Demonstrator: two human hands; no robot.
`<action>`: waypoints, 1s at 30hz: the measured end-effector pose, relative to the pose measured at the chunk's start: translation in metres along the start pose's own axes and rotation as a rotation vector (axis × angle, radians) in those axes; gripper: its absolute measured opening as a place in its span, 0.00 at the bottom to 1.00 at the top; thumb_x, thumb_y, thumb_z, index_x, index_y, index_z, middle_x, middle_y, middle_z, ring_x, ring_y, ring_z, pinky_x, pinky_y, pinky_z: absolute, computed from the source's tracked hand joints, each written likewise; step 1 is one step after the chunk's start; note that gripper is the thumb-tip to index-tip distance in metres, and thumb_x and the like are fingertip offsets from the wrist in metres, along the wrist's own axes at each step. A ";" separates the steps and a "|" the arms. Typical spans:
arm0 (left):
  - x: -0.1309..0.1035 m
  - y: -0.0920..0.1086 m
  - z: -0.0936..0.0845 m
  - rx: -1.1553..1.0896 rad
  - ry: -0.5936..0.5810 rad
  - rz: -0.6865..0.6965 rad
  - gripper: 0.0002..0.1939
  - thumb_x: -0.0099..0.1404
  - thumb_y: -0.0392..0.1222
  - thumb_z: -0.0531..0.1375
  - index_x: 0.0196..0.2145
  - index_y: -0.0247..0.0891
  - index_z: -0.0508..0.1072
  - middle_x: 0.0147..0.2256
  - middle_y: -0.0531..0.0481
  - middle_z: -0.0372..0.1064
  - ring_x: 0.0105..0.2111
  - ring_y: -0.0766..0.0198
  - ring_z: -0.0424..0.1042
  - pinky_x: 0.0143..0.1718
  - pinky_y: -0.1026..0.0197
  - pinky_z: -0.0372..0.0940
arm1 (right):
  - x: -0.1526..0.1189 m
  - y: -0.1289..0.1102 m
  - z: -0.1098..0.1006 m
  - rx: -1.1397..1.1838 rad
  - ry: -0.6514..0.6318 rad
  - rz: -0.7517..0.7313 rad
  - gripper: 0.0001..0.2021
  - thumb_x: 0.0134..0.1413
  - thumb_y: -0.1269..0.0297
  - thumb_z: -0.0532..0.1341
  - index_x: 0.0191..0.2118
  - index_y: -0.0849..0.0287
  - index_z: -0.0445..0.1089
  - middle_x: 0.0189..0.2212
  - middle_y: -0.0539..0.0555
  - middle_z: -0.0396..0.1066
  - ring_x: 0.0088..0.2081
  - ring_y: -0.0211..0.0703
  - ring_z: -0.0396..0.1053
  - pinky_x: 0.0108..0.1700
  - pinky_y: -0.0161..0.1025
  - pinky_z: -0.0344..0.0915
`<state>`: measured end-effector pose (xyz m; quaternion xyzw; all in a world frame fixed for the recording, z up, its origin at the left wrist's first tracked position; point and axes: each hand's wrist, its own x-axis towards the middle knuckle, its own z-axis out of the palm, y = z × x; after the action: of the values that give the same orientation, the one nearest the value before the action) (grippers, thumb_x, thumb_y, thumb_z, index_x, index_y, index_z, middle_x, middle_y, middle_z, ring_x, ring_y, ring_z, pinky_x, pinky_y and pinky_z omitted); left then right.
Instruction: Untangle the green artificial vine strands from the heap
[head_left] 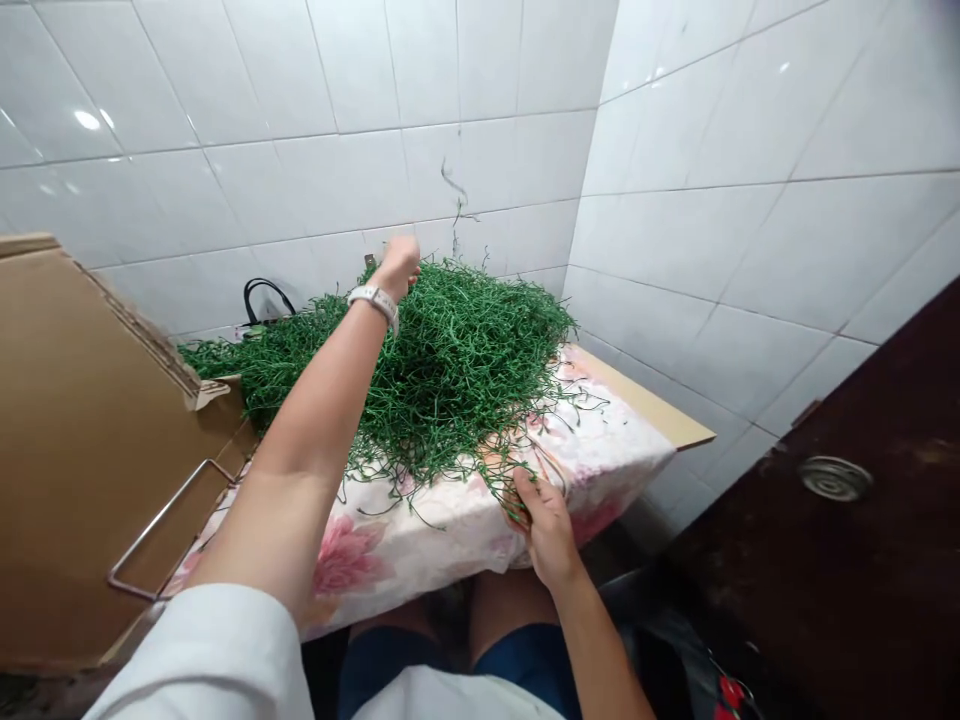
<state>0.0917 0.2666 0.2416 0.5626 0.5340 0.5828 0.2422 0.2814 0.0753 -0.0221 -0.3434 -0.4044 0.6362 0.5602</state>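
A large tangled heap of thin, wiry green stems (465, 350) covers much of a table with a floral cloth (450, 540). My left hand (401, 262), with a pale watch on its wrist, reaches over the back of the heap. Its fingers are curled closed and a little blurred; whatever is in them is hidden. At the table's front edge, my right hand (546, 520) is closed around a small bunch of green stems (504, 485), thumb on top. A few loose strands (459, 205) show against the tiled wall beyond the heap.
An opened cardboard box (97, 430) stands at the left, beside a bent metal wire frame (161, 525). A black handle (268, 292) rises behind the heap. A bare board edge (660, 405) juts out at right, near a dark door (847, 540). Tiled walls enclose the corner.
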 end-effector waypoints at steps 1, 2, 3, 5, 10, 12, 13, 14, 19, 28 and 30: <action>-0.002 -0.007 0.006 0.025 -0.011 -0.035 0.18 0.74 0.46 0.59 0.57 0.34 0.71 0.51 0.41 0.72 0.46 0.58 0.75 0.46 0.52 0.74 | -0.001 0.000 -0.001 -0.008 -0.009 -0.002 0.34 0.48 0.32 0.67 0.25 0.54 0.49 0.19 0.40 0.43 0.20 0.27 0.40 0.21 0.29 0.41; -0.009 -0.015 0.011 0.045 -0.033 -0.051 0.16 0.75 0.43 0.57 0.56 0.33 0.71 0.48 0.42 0.73 0.41 0.62 0.75 0.42 0.56 0.73 | -0.001 0.000 -0.002 -0.017 -0.020 -0.006 0.33 0.50 0.32 0.66 0.25 0.54 0.49 0.19 0.40 0.44 0.20 0.27 0.40 0.21 0.30 0.41; -0.020 -0.024 0.013 0.059 -0.070 -0.047 0.15 0.76 0.40 0.55 0.55 0.32 0.72 0.44 0.43 0.74 0.35 0.65 0.74 0.37 0.60 0.70 | -0.002 0.000 -0.003 -0.025 -0.030 -0.013 0.33 0.51 0.32 0.65 0.25 0.54 0.49 0.19 0.40 0.43 0.20 0.28 0.40 0.22 0.30 0.41; -0.050 -0.040 0.012 0.085 -0.184 -0.009 0.14 0.76 0.36 0.52 0.50 0.31 0.76 0.36 0.47 0.74 0.26 0.70 0.68 0.30 0.65 0.64 | -0.002 -0.003 -0.004 -0.043 -0.048 -0.035 0.31 0.54 0.33 0.64 0.26 0.54 0.50 0.20 0.40 0.43 0.20 0.28 0.40 0.21 0.30 0.41; -0.143 -0.065 -0.020 0.107 -0.475 0.133 0.22 0.75 0.52 0.55 0.37 0.34 0.82 0.30 0.47 0.75 0.29 0.65 0.69 0.34 0.63 0.64 | 0.008 -0.016 0.008 -0.098 -0.114 -0.133 0.31 0.56 0.31 0.60 0.25 0.54 0.52 0.20 0.42 0.43 0.20 0.30 0.41 0.22 0.33 0.41; -0.178 -0.070 -0.034 0.119 -0.528 0.158 0.27 0.74 0.60 0.54 0.43 0.35 0.82 0.34 0.45 0.78 0.32 0.64 0.71 0.35 0.62 0.65 | 0.016 -0.019 0.019 -0.132 -0.160 -0.172 0.31 0.57 0.32 0.61 0.24 0.56 0.57 0.20 0.44 0.49 0.22 0.31 0.46 0.24 0.34 0.45; -0.193 -0.073 -0.040 0.132 -0.510 0.151 0.27 0.73 0.62 0.55 0.45 0.35 0.82 0.36 0.44 0.78 0.33 0.63 0.72 0.36 0.62 0.65 | 0.020 -0.020 0.025 -0.149 -0.183 -0.190 0.30 0.58 0.34 0.61 0.24 0.57 0.60 0.21 0.46 0.52 0.24 0.32 0.49 0.26 0.35 0.47; -0.207 -0.077 -0.045 0.143 -0.461 0.125 0.26 0.71 0.62 0.58 0.45 0.35 0.81 0.37 0.44 0.79 0.33 0.64 0.72 0.36 0.62 0.65 | 0.024 -0.019 0.031 -0.167 -0.208 -0.206 0.29 0.58 0.35 0.62 0.25 0.58 0.62 0.22 0.47 0.55 0.25 0.33 0.52 0.27 0.35 0.49; -0.260 -0.104 -0.062 0.014 -0.146 -0.037 0.18 0.66 0.54 0.67 0.30 0.36 0.78 0.26 0.52 0.72 0.27 0.69 0.68 0.31 0.66 0.63 | 0.033 -0.007 0.055 -0.238 -0.330 -0.258 0.28 0.62 0.38 0.60 0.24 0.58 0.63 0.23 0.48 0.57 0.27 0.35 0.53 0.31 0.37 0.53; -0.290 -0.130 -0.062 -0.291 0.016 -0.174 0.12 0.60 0.49 0.73 0.33 0.38 0.78 0.28 0.54 0.71 0.28 0.72 0.69 0.32 0.70 0.66 | 0.032 -0.007 0.053 -0.398 -0.400 -0.317 0.28 0.64 0.38 0.59 0.24 0.58 0.60 0.22 0.46 0.54 0.26 0.34 0.52 0.30 0.37 0.50; -0.288 -0.135 -0.058 -0.374 0.077 -0.202 0.15 0.60 0.51 0.73 0.33 0.39 0.76 0.30 0.55 0.70 0.27 0.73 0.68 0.30 0.70 0.66 | 0.033 -0.005 0.051 -0.428 -0.409 -0.311 0.27 0.64 0.39 0.59 0.25 0.57 0.60 0.22 0.46 0.54 0.26 0.34 0.52 0.29 0.36 0.50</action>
<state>0.0672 0.0342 0.0180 0.4288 0.4790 0.6656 0.3790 0.2343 0.1012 0.0055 -0.2527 -0.6803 0.4996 0.4729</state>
